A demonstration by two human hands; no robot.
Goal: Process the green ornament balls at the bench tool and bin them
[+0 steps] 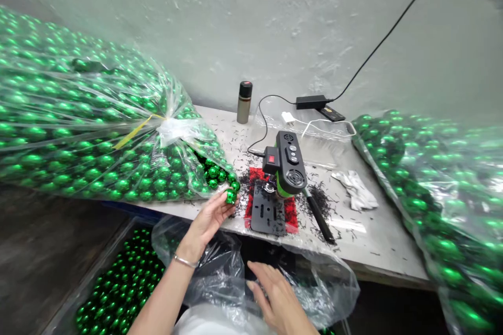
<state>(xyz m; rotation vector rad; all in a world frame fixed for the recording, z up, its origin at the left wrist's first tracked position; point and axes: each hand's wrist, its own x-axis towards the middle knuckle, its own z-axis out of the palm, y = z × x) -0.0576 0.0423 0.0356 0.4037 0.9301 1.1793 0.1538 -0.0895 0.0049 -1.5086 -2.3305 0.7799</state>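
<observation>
Right hand (277, 293) hangs open and empty below the desk's (377, 251) front edge. Left hand (210, 217) pinches a green ball (230, 196) there; shiny, it could slip and roll off.

Two bare forearms enter from 6 o'clock, no sleeves visible. The left hand (210, 217) wears a thin silver bangle (185, 260) at the wrist; the right hand (277, 296), at 5 o'clock, shows no rings or glove.
</observation>
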